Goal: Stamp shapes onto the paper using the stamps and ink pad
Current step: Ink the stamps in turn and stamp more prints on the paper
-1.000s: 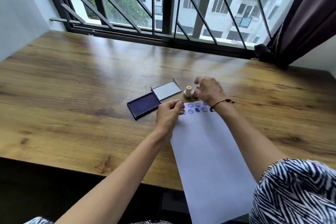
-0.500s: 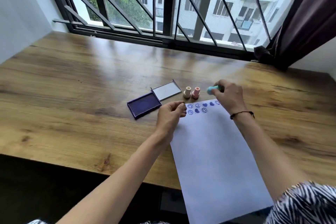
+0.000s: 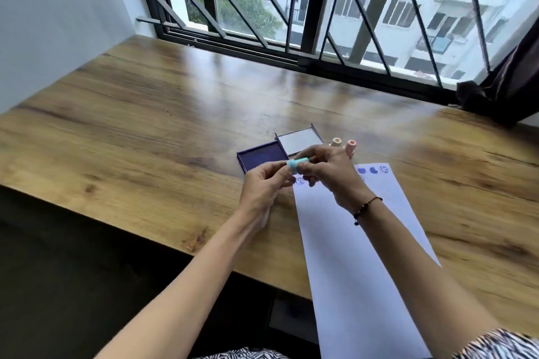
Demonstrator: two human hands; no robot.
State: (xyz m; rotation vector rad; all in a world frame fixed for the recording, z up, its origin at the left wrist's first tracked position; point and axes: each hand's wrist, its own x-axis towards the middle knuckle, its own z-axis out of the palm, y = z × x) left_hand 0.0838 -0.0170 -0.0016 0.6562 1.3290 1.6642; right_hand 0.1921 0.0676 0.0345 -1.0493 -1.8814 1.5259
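Note:
A small teal stamp (image 3: 297,162) is held sideways between both hands above the paper's top left corner. My right hand (image 3: 326,172) grips its body and my left hand (image 3: 264,186) pinches its left end. The white paper (image 3: 358,242) lies on the wooden table (image 3: 145,125) with blue prints along its top edge, some hidden by my hands. The open blue ink pad (image 3: 261,157) sits just beyond my left hand, its lid (image 3: 300,140) flipped back. A cream stamp (image 3: 336,141) and a pink stamp (image 3: 351,145) stand upright behind my right hand.
A barred window (image 3: 320,9) runs along the table's far edge. A dark curtain (image 3: 516,76) hangs at the far right. A white wall (image 3: 52,23) borders the left side. The paper overhangs the table's near edge.
My right hand picked up the teal stamp at the paper's top right and carried it left. My left hand rose from the paper's corner and took hold of the stamp's end.

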